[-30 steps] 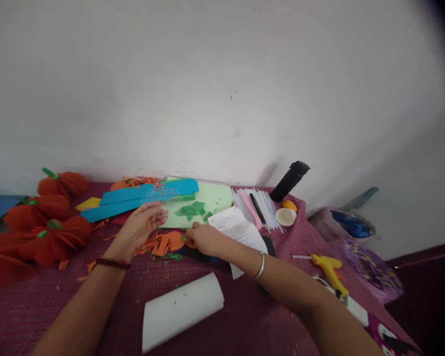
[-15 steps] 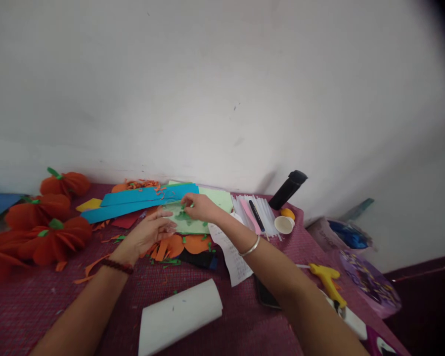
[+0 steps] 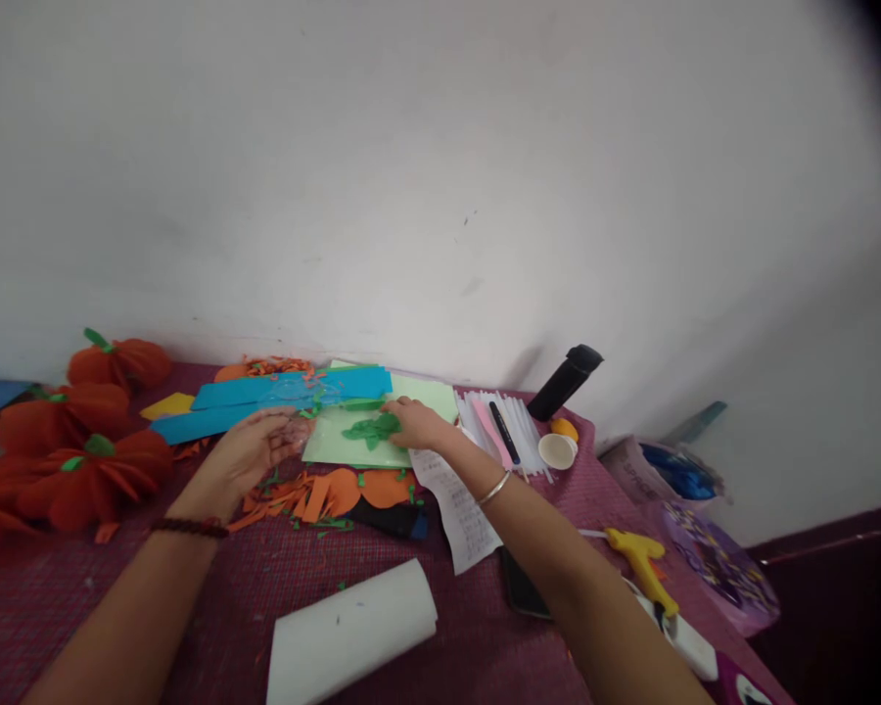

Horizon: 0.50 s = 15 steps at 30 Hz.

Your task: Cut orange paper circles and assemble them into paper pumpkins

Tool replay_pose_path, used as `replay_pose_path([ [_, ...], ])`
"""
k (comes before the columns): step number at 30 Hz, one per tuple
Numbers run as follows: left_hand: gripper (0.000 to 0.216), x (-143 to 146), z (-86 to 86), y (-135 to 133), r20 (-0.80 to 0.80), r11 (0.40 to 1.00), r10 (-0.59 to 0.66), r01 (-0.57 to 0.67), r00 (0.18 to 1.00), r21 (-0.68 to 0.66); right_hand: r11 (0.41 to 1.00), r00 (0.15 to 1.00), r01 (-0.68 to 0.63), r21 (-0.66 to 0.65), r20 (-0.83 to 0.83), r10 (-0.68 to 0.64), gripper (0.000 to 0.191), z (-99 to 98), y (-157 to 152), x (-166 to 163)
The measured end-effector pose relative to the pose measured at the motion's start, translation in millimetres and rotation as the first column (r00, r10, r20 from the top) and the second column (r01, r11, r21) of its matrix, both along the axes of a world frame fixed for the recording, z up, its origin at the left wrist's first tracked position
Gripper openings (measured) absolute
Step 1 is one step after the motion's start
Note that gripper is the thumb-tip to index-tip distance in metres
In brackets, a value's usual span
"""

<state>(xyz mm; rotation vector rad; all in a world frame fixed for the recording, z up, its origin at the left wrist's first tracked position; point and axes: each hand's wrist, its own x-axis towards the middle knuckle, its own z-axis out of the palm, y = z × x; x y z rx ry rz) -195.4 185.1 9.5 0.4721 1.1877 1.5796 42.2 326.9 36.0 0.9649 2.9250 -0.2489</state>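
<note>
My left hand (image 3: 264, 446) is at the left edge of the pale green paper sheets (image 3: 330, 450), fingers curled on what looks like a clear plastic bag (image 3: 298, 392), which spreads over the blue paper strips (image 3: 242, 394). Leaf-like green paper cutouts (image 3: 371, 431) lie in a small heap on the pale sheets. At the heap's right end my right hand (image 3: 420, 424) has its fingers bent on the cutouts; the fingertips are partly hidden. Orange paper cutouts (image 3: 345, 490) and scraps lie just in front.
Orange paper pumpkins (image 3: 95, 475) stand at left. A white roll (image 3: 352, 632) lies in front. Rightward are a handwritten sheet (image 3: 466, 519), white sticks (image 3: 533, 431), a black marker (image 3: 504, 431), a paper cup (image 3: 558, 450), a black bottle (image 3: 565, 382), a yellow glue gun (image 3: 642, 568) and a phone (image 3: 525, 587).
My right hand has come down and rightward from above the sheet to the heap's right end. My left hand has drawn back left, uncovering the green cutouts.
</note>
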Motion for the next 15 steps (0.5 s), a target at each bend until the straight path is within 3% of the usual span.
replay_pose_path([
  [5,0.016,4,4.3,-3,-0.017,1.0,0.002,-0.002,1.0,-0.027,0.999,0.998,-0.045,0.019,0.047,0.044,0.065,-2.9,-7,-15],
  [10,0.021,7,-4.2,-1,-0.026,0.992,-0.12,0.119,0.992,-0.032,0.993,0.991,-0.118,0.011,0.059,0.117,0.068,-6.8,-10,-21],
  [15,0.025,6,-12.5,1,-0.037,0.988,-0.151,0.15,0.988,-0.032,0.978,0.977,-0.207,-0.003,0.059,0.207,0.058,-9.1,-7,-30],
])
